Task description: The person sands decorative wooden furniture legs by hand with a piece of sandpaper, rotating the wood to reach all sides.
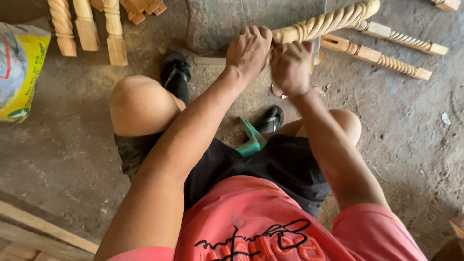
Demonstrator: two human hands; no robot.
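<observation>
Bare concrete floor [401, 145], dusty, stained, w/ scattered chips; workshop-type space, no walls in view. Wood planks [34, 232] along bottom-left edge. Yellow-and-white sack [19, 72] slumped at far left. Row of turned wood posts [87, 26] lying at top left, two more twisted ones [386, 53] at top right, well apart from hands. Seated low on green stool [251, 140], knees spread, black sandals [176, 70] planted on floor. Twisted wood spindle [328, 21] angled up to the right between knees, near end low at hands, prob. so carved grooves face up for working. Left hand [249, 50] wrapped tight round spindle's lower end, steadying it. Right hand [290, 67] just beside, touching left, fingers curled closed; whether holding spindle or some small thing, can't tell.
</observation>
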